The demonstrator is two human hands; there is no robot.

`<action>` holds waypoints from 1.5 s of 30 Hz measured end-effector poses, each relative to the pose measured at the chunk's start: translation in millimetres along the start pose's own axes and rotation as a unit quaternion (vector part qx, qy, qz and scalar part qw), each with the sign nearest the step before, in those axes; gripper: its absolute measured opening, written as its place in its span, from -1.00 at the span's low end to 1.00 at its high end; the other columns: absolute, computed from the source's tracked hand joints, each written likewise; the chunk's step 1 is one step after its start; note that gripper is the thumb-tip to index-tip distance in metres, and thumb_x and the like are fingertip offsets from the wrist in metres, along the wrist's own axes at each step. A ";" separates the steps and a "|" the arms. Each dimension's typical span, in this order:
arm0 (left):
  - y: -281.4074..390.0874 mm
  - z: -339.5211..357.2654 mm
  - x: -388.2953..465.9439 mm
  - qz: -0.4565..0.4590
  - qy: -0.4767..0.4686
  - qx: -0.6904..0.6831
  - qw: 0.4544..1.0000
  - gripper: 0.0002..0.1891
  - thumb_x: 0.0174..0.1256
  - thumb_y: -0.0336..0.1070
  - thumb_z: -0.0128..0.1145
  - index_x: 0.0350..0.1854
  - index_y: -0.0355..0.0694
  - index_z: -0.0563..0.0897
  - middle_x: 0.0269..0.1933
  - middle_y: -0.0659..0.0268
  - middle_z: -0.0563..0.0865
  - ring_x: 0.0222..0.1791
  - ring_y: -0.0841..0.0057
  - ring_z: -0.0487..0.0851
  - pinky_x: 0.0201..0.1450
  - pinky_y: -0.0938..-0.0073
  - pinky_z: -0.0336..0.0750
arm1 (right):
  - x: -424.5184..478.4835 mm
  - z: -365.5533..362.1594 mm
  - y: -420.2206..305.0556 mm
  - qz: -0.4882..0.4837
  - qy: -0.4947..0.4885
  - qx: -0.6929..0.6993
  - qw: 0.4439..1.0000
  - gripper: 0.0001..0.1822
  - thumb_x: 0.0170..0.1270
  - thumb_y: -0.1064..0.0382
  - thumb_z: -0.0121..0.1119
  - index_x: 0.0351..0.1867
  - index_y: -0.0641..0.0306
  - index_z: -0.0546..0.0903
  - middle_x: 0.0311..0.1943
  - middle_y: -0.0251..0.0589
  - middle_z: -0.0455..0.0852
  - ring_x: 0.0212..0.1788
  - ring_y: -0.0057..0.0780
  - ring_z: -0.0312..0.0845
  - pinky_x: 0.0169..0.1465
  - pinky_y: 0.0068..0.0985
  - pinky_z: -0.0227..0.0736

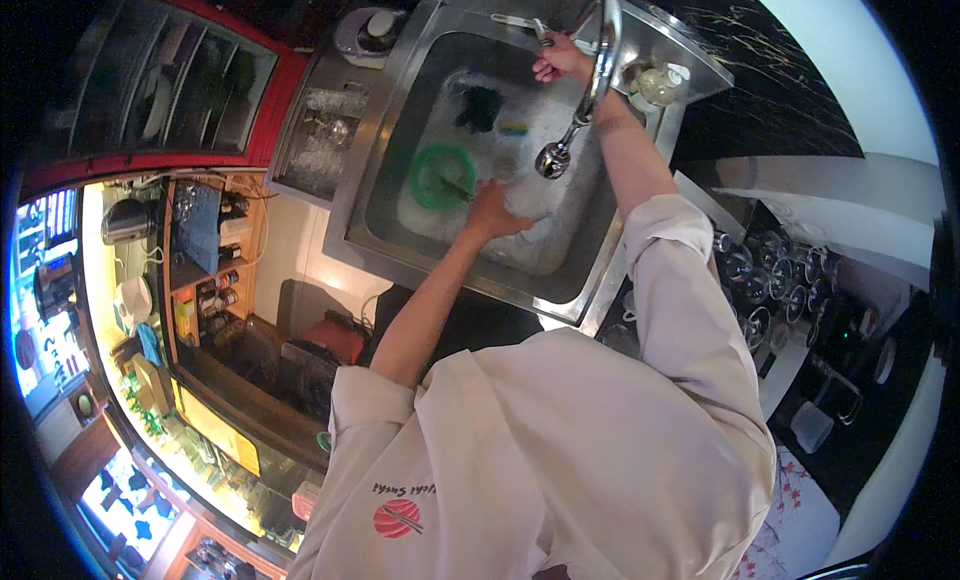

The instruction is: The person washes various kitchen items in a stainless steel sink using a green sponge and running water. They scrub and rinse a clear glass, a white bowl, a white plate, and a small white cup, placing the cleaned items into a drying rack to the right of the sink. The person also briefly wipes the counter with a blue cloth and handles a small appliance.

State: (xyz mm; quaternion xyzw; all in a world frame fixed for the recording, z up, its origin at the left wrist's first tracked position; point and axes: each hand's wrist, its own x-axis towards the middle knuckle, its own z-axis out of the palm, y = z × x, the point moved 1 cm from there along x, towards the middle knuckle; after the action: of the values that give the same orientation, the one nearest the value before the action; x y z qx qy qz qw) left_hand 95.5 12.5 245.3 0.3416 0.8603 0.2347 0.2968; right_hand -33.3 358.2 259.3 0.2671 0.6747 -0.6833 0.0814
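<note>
A stainless steel sink (386, 129) holds soapy water. My left hand (496, 212) is over the sink's near part with fingers spread, its fingertips at the water; whether it touches something under the suds cannot be told. Just left of it lies a round green basket or bowl (415, 176) with a dark object inside. My right hand (559, 58) is at the far right rim, fingers curled, beside the faucet's lever; whether it holds anything is unclear. A chrome faucet (611, 51) arches over my right forearm, its spray head (553, 161) hanging above the water. A dark item (480, 108) and a small colourful sponge (513, 129) float further back.
A soap bottle (656, 84) stands on the ledge right of the faucet. White-handled utensils (514, 20) lie on the back rim. An ice bin (324, 133) adjoins the sink's left side. Many wine glasses (780, 278) stand at the right, near my right sleeve.
</note>
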 end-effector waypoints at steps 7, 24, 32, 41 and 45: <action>-59.1 -50.6 -62.1 -0.315 -0.167 -0.557 0.749 -0.04 0.01 0.31 0.39 0.39 -0.22 0.40 0.31 -0.05 0.51 0.13 0.12 0.65 0.02 0.20 0.67 | -29.4 47.4 7.4 -0.104 0.111 -0.021 0.988 -0.45 0.39 0.36 0.05 0.38 0.23 0.24 -0.56 -0.20 0.61 -0.60 -0.39 0.66 -0.54 -0.45 0.61; -40.4 -99.1 -104.1 0.046 0.131 -0.010 0.990 0.10 -0.33 0.30 0.53 0.36 -0.20 0.43 0.29 -0.01 0.54 0.31 0.08 0.48 0.34 0.13 0.38 | -213.2 70.8 197.7 -0.197 0.410 -0.253 0.854 -0.76 0.27 0.13 0.22 -0.39 0.29 0.63 -0.47 -0.08 0.65 -0.42 -0.19 0.43 -0.24 -0.26 0.39; -36.6 -37.1 -128.3 -0.043 0.117 -0.051 0.991 0.09 -0.42 0.15 0.60 0.34 -0.17 0.45 0.22 -0.11 0.52 0.09 -0.05 0.61 0.17 0.09 0.51 | -346.1 173.8 193.3 0.117 -0.109 -0.349 0.924 -0.15 0.38 0.00 0.11 0.52 0.46 0.05 0.51 0.19 0.12 0.57 0.00 -0.05 0.58 -0.29 -0.15; -36.9 -83.8 -140.8 0.020 0.189 -0.061 0.980 0.14 -0.42 0.00 0.61 0.43 -0.10 0.34 0.36 -0.17 0.33 0.22 -0.13 0.49 0.27 0.05 0.42 | -317.6 157.5 161.3 -0.033 -0.058 -0.236 0.970 -0.28 0.52 -0.15 -0.04 0.43 0.44 0.27 0.22 0.11 0.57 0.21 -0.18 0.55 0.26 -0.34 0.43; -37.4 -89.6 -148.5 0.099 0.222 -0.150 0.958 0.19 -0.36 0.01 0.61 0.47 -0.15 0.23 0.40 -0.17 0.29 0.36 -0.16 0.33 0.37 0.03 0.30 | -337.3 201.4 86.7 0.146 -0.080 0.011 0.986 -0.28 0.49 -0.25 -0.04 0.31 0.42 0.40 0.02 0.01 0.67 -0.11 -0.32 0.65 -0.04 -0.45 0.57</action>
State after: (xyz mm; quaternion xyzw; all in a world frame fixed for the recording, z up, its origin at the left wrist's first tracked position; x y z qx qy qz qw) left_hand 106.2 -138.1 338.5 0.3160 0.8212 0.4592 0.1219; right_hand 240.9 73.1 332.5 0.3080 0.6123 -0.6906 0.2310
